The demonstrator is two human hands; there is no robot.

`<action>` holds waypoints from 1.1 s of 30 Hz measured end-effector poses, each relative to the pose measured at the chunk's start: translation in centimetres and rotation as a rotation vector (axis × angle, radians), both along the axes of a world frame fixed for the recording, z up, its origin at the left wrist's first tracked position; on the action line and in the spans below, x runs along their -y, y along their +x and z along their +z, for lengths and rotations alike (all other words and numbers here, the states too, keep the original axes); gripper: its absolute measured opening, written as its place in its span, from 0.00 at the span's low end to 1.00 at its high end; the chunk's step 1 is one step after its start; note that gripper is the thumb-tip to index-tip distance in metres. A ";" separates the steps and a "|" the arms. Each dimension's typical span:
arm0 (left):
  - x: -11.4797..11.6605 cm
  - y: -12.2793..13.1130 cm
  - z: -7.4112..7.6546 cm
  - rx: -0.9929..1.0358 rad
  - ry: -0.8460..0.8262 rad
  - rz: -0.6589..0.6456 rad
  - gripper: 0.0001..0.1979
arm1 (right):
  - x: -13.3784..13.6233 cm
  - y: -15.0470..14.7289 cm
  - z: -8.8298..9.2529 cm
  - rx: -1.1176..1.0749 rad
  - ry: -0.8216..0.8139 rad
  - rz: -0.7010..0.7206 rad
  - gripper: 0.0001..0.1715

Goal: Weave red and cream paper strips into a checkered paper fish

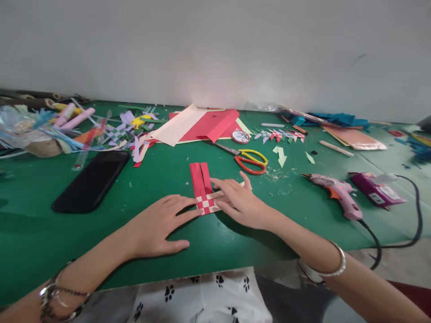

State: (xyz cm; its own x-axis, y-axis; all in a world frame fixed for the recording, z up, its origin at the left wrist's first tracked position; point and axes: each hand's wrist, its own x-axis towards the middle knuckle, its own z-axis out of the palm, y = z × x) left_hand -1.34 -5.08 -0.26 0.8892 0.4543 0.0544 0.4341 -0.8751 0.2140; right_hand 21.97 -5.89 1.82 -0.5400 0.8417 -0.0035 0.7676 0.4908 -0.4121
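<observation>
Head camera shows red-and-white paper weave on green table; my flattened left hand touches it. Whether right hand pinches, I cannot tell; uneven pulling could loosen it.

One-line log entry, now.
left hand: touching woven paper, left edge; right hand: on its right side; scissors: untouched

Craft workspace: glue gun, scissors

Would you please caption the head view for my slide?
Left hand and right hand touch checkered woven paper on a green table.
</observation>
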 end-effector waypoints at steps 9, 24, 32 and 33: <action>0.4 -0.1 -0.5 0.017 0.000 -0.004 0.28 | -0.5 -0.5 -0.1 -0.027 -0.011 0.041 0.23; 0.8 -0.6 -0.7 0.024 0.018 0.043 0.29 | -0.1 -0.7 -0.7 0.086 0.140 0.150 0.18; 0.7 -0.6 -0.4 0.019 -0.052 0.130 0.29 | 0.1 -1.0 -0.8 0.176 0.183 0.159 0.23; 0.7 -0.5 -0.3 0.014 -0.061 0.153 0.29 | 0.1 -1.0 -0.8 0.177 0.183 0.158 0.24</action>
State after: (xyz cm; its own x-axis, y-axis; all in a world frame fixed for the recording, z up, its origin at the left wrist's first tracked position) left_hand -1.87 -5.73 -0.57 0.8089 0.5870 0.0343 0.5577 -0.7843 0.2717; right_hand 20.98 -5.94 1.03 -0.6692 0.7423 0.0353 0.7276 0.6641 -0.1723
